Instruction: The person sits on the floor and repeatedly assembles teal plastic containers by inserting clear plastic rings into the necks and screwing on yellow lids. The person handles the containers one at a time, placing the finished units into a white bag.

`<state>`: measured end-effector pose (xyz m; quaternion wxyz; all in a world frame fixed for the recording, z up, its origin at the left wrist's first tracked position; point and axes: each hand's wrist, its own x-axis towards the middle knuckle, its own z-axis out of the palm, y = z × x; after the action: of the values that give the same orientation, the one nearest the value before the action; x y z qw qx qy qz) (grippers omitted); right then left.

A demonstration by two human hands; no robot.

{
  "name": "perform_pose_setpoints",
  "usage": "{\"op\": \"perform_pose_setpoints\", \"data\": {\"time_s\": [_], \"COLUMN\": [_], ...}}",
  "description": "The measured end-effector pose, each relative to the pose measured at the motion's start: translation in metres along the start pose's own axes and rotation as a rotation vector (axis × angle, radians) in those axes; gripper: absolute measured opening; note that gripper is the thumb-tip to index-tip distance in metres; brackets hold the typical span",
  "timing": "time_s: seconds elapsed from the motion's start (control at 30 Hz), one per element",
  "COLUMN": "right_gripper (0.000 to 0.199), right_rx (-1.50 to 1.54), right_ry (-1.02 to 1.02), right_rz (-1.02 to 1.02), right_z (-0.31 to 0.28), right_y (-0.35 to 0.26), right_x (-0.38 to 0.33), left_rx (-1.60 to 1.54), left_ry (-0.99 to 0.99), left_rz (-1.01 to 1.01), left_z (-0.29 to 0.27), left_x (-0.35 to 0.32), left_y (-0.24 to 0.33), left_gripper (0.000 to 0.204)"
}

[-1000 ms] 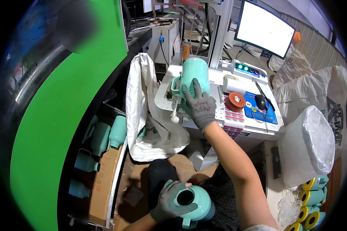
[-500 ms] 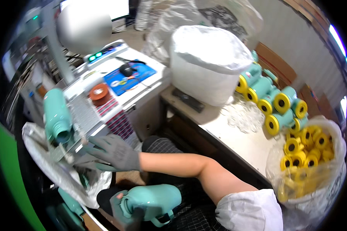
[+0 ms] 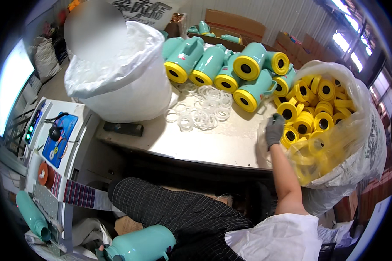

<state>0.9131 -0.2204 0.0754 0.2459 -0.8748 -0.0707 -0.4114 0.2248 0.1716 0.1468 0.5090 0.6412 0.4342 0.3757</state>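
Note:
My right hand (image 3: 274, 129), in a grey glove, reaches across the metal table (image 3: 204, 143) to the mouth of a clear plastic bag (image 3: 335, 143) full of yellow round caps (image 3: 311, 117). Its fingers rest against one cap at the bag's rim; whether they grip it is unclear. Only a sliver of my gloved left hand (image 3: 101, 249) shows at the bottom edge, holding a teal flask body (image 3: 139, 245) low by my lap. A second teal flask (image 3: 30, 215) sits on the machine at the far left.
Several teal flasks with yellow bases (image 3: 231, 65) lie in a row at the back of the table, with loose clear rings (image 3: 204, 108) in front of them. A big white bag of rings (image 3: 117, 74) stands at the left. A machine's control panel (image 3: 59, 139), an orange roll (image 3: 42, 174) and a monitor (image 3: 8, 82) are further left.
My view has swung right, from the machine to the table. My right hand left the flask on the machine and moved to the bag of yellow caps. The left hand still holds its flask.

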Motion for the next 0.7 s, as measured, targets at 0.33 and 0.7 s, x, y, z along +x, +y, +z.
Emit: {"op": "perform_pose_setpoints", "data": {"time_s": [0.33, 0.7], "right_gripper": [0.031, 0.034], "right_rx": [-0.236, 1.049], "right_ry": [-0.506, -1.407], "right_rz": [-0.228, 0.281], "right_z": [-0.056, -0.045], "right_y": [-0.030, -0.368], "right_x": [-0.024, -0.241], "left_rx": [0.241, -0.027], "left_ry": [-0.105, 0.541], "left_rz": [-0.007, -0.020], "left_z": [0.013, -0.032], "left_x": [0.011, -0.040], "left_y": [0.028, 0.013], "left_gripper": [0.057, 0.033]}}
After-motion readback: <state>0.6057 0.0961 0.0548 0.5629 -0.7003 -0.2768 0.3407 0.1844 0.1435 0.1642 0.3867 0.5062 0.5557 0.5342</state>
